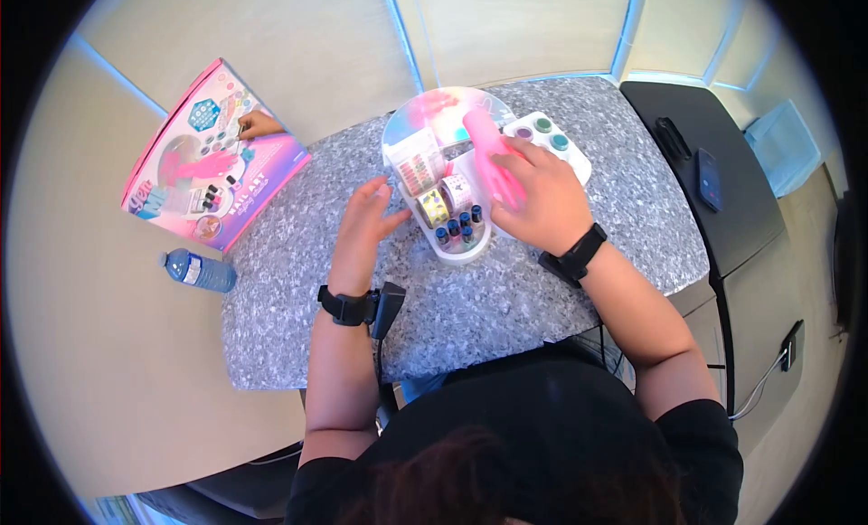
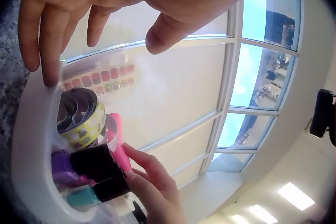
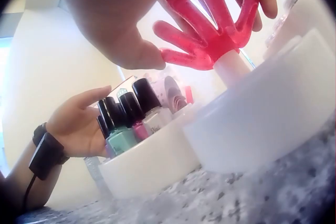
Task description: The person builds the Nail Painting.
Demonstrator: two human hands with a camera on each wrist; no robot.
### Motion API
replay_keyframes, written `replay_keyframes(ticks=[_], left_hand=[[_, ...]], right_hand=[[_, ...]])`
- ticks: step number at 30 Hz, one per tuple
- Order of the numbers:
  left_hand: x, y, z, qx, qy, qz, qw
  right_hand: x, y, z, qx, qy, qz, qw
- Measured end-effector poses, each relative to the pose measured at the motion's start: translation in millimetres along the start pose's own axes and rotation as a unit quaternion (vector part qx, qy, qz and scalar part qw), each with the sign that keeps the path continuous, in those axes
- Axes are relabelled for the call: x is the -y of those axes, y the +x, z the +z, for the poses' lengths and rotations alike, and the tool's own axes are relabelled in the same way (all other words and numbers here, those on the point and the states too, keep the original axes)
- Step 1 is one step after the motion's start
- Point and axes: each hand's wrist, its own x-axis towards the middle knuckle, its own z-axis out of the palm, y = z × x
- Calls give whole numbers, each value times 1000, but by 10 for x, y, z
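Observation:
A white nail art stand (image 1: 467, 253) on the granite table holds dark-capped polish bottles (image 1: 454, 228), tape rolls (image 1: 434, 207) and a sheet of nail stickers (image 2: 100, 78). Over its right part is a pink hand-shaped model (image 3: 223, 43), fingers spread, on a white post. My right hand (image 1: 548, 196) reaches over the model, its thumb at one pink fingertip in the right wrist view; whether it grips cannot be told. My left hand (image 1: 362, 228) is at the stand's left side, fingers extended, fingertips near the rim and holding nothing.
A colourful nail art box (image 1: 212, 163) stands at the left, with a water bottle (image 1: 201, 271) below it. Behind the stand is a round pastel piece (image 1: 434, 109); a tray of round pots (image 1: 575, 160) lies right. A phone (image 1: 709, 179) rests on the dark side table.

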Motion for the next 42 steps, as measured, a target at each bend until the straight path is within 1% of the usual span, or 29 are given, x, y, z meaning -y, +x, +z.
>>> replay_keyframes(ticks=[1, 4, 10, 12, 14, 15, 16, 20, 22, 24, 26, 28, 29, 30, 31, 32, 33, 35, 36, 37, 38, 39, 40, 41, 42], left_hand=[[39, -1, -16, -1, -17, 14, 1000], [83, 24, -52, -3, -31, 9, 999], [63, 38, -41, -4, -29, -1, 1000], [47, 32, -33, -8, -26, -1, 1000], [55, 39, -22, -10, -25, -2, 1000], [78, 45, -17, -13, -26, 10, 1000], [99, 50, -12, -15, -27, 22, 999], [173, 120, -54, -11, -47, 26, 998], [237, 173, -48, -34, -57, 43, 997], [265, 155, -46, -40, -52, 37, 997], [261, 174, -25, -42, -45, 40, 997], [261, 172, -5, -96, -63, 39, 993], [277, 174, -2, -101, -58, 48, 992], [296, 194, -1, -103, -60, 51, 992], [295, 257, -18, -123, -60, 41, 990], [284, 322, -46, -143, -60, 32, 987], [277, 386, -91, -146, -59, 37, 987], [266, 536, -221, -120, -71, 18, 990], [237, 627, -293, -121, -69, 17, 990], [204, 743, -368, -90, -91, -11, 992], [180, 858, -425, -58, -113, -40, 991], [143, 961, -453, -60, -131, -58, 988], [139, 1046, -483, -59, -130, -57, 988], [145, 1154, -512, -62, -156, -65, 984], [156, 1243, -531, -65, -182, -73, 978]], right_hand=[[-19, -2, -7, 5, 11, 2, 1000], [-33, 10, -47, 9, 20, -6, 1000], [-11, -26, -105, 11, 52, 17, 998], [16, -52, -98, 43, 36, 9, 998], [6, -64, -76, 36, 31, 2, 999], [-2, -80, -69, 32, 27, -6, 999], [-8, -85, -71, 34, 27, -4, 999], [-24, -81, -78, 53, 1, -19, 998], [-54, -26, -53, 68, -7, -20, 997], [-69, -15, 29, 38, -27, -41, 998], [-4, 25, 19, 54, -45, -39, 997], [27, 78, -32, 70, -106, -60, 990], [-27, 90, -24, 42, -119, -92, 988], [-91, 141, -80, 41, -119, -96, 987], [-194, 231, -171, 84, 20, -69, 994], [-324, 321, -246, 126, 159, -43, 978], [-513, 401, -286, 154, 217, 52, 962], [-739, 549, -402, 71, 320, 170, 929], [-962, 634, -447, 77, 341, 182, 919], [-1211, 737, -484, 84, 361, 194, 908], [-1439, 837, -470, 86, 362, 197, 907], [-1672, 918, -414, 129, 501, 262, 815], [-1886, 993, -360, 163, 623, 314, 697], [-2087, 1009, -260, 189, 699, 287, 627], [-2163, 1014, -149, 185, 699, 284, 630]])
